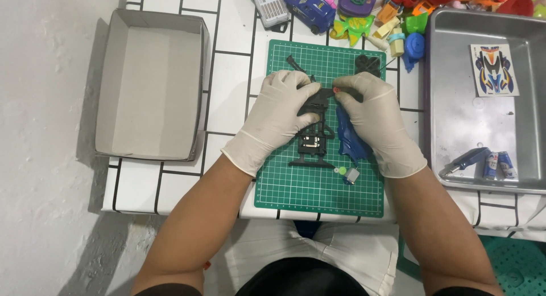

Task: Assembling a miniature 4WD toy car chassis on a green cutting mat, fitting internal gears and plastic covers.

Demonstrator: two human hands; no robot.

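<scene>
Head view: both hands wear pale gloves and meet over a green cutting mat (296,188) on a white tiled table (233,74). The left hand (278,116) curls its fingers around the upper end of a black toy-car chassis (313,139), thumb and forefinger pinched on it. The right hand (372,116) comes in from 3 o'clock, its fingertips closed on the same end of the chassis, beside a small red spot; whether it holds a separate part I cannot tell. The chassis lies at the mat's centre, its long axis running 12 to 6 o'clock.

Under the right palm lies a blue car body (348,142). At 5 o'clock from the chassis sit a small green gear (342,171) and a silver motor (352,176), just beside each other. At 1 o'clock from the hands rests a black wheel piece (367,64).

At 9 o'clock stands a grey cardboard box (151,82). At 3 o'clock a metal tray (455,119) holds a sticker sheet (494,70), blue-handled pliers (463,161) and two batteries (498,165). At 12 o'clock lies a heap of coloured toys (364,11).
</scene>
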